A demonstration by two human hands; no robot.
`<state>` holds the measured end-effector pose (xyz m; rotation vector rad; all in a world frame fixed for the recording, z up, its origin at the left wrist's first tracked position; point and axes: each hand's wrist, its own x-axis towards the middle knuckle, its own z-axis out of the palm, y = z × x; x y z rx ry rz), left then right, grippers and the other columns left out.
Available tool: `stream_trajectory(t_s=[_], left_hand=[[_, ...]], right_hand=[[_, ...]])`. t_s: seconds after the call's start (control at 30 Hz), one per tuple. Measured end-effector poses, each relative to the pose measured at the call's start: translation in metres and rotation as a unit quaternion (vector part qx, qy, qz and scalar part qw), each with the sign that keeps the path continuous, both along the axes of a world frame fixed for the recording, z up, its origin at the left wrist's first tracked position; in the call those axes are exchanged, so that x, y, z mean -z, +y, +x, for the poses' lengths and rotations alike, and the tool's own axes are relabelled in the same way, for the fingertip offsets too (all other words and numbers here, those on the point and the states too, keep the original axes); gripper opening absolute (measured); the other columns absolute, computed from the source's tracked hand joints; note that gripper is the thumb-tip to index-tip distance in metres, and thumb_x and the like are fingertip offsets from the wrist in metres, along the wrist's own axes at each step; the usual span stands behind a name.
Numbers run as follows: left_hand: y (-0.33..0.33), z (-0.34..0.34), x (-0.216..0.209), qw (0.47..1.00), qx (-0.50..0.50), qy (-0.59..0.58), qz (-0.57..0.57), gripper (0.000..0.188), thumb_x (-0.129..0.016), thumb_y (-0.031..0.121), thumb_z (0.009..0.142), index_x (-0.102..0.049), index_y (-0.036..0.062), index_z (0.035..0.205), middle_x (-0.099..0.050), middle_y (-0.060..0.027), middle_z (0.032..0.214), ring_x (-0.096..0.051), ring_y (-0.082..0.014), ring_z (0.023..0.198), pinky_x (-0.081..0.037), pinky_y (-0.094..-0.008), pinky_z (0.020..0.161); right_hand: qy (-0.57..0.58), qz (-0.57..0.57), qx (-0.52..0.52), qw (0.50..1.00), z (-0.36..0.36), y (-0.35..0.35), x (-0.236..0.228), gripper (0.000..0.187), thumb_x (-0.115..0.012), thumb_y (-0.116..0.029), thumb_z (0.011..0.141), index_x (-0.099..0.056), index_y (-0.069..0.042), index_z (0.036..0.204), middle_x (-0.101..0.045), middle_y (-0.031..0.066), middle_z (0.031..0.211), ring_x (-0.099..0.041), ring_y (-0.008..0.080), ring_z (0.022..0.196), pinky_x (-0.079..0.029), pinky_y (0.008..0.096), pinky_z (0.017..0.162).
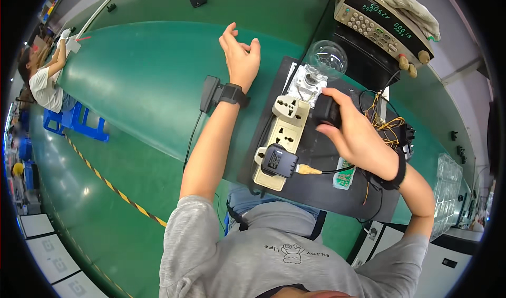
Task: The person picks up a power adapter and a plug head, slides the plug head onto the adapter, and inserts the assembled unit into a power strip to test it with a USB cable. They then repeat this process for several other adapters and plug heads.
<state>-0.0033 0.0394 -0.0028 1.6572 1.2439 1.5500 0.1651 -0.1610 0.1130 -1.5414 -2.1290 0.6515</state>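
Observation:
My right hand (pixel 361 137) grips a black power adapter (pixel 328 110) above the dark mat, just right of a cream power strip (pixel 291 130). Over the green table my left hand (pixel 241 61) is raised with nothing in it, fingers apart and a little curled. Another black adapter (pixel 279 161) sits plugged into the strip's near end. A cable with a yellowish connector (pixel 308 169) meets its side. Behind the held adapter, a clear glass bulb (pixel 328 60) stands in a holder on a white base (pixel 304 83). A small green circuit board (pixel 343 174) lies near my right wrist.
A bench meter (pixel 377 21) with a lit display and a glove (pixel 408 5) on top stands at the far right. Yellow wires (pixel 387 126) tangle beside my right wrist. Clear plastic trays (pixel 447 192) lie farther right. At far left a person (pixel 45 82) sits on a blue stool (pixel 79 120).

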Motion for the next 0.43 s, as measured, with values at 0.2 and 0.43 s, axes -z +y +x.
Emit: stream_trajectory(t_s=[0.2, 0.43], left_hand=[[0.004, 0.000, -0.001, 0.999, 0.002, -0.042, -0.009, 0.058, -0.061, 0.007, 0.079, -0.033, 0.0005, 0.129, -0.038, -0.0179, 0.118, -0.053, -0.0175, 0.065, -0.048, -0.0322, 0.065], [0.009, -0.001, 0.002, 1.000, -0.008, -0.014, -0.007, 0.062, -0.062, 0.010, 0.078, -0.031, 0.0014, 0.131, -0.037, -0.0186, 0.123, -0.054, -0.0219, 0.080, -0.048, -0.0320, 0.068]], right_hand=[[-0.100, -0.011, -0.050, 0.994, -0.026, 0.028, 0.000, 0.056, -0.061, -0.010, 0.085, -0.030, 0.002, 0.129, -0.050, 0.0268, 0.113, -0.052, 0.0442, 0.101, -0.045, 0.0430, 0.083], [-0.213, -0.036, -0.061, 0.974, -0.043, 0.036, -0.014, 0.051, -0.061, -0.012, 0.083, -0.034, 0.005, 0.123, -0.052, 0.0246, 0.099, -0.055, 0.0434, 0.084, -0.048, 0.0439, 0.069]])
